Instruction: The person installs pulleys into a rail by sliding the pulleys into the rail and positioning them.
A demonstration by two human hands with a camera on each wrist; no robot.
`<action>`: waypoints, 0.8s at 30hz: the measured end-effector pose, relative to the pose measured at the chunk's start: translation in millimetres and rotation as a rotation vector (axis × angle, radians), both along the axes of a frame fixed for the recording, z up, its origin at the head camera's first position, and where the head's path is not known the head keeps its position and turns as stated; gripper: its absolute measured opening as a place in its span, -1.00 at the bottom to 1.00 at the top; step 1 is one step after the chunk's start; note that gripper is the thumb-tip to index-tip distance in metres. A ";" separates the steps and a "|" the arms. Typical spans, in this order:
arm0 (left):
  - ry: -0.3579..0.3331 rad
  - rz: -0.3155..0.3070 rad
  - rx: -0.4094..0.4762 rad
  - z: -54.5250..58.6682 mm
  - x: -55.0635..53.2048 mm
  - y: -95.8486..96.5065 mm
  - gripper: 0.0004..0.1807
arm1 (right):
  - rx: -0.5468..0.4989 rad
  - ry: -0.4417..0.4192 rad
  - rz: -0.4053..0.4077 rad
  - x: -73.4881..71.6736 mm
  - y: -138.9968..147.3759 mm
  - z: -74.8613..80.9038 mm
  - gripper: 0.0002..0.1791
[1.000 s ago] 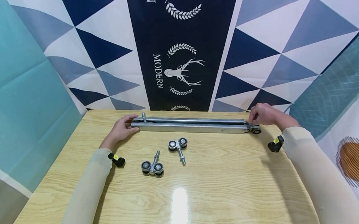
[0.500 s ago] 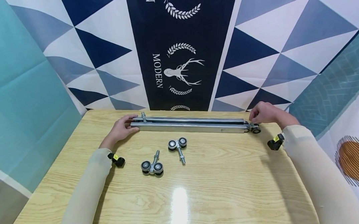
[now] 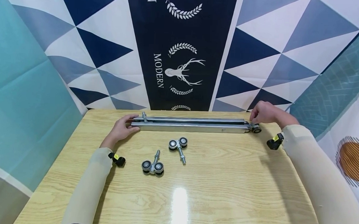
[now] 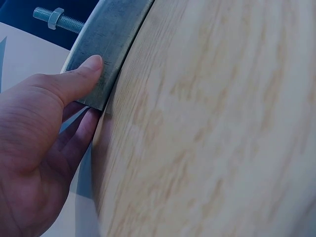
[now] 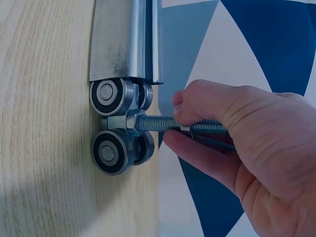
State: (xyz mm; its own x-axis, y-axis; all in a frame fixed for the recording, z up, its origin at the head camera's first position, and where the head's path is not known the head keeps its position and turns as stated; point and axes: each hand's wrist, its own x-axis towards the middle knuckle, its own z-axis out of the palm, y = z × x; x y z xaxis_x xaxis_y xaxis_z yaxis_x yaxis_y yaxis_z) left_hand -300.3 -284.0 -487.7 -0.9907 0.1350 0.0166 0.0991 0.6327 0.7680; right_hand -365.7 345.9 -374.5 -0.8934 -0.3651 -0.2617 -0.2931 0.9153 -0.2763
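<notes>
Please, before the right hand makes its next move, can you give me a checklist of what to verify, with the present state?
1. Left hand holds the long silver metal rail: ok, at the left end.
2. Right hand pinches the silver threaded bolt of the black-and-silver, four-wheeled metal trolley: ok.
3. Both wheel pairs inside the rail: not ok, the outer pair is plainly outside.
4. Rail's inner channel unobstructed: cannot tell, mostly dark.
5. Two loose black-and-silver metal trolleys away from the rail: ok, lying on the pale wood-grain table.
</notes>
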 end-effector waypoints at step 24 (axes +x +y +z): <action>-0.004 0.004 0.002 0.8 1.3 1.3 -0.25 | -0.055 0.061 0.090 -1.2 -21.9 -4.4 -0.89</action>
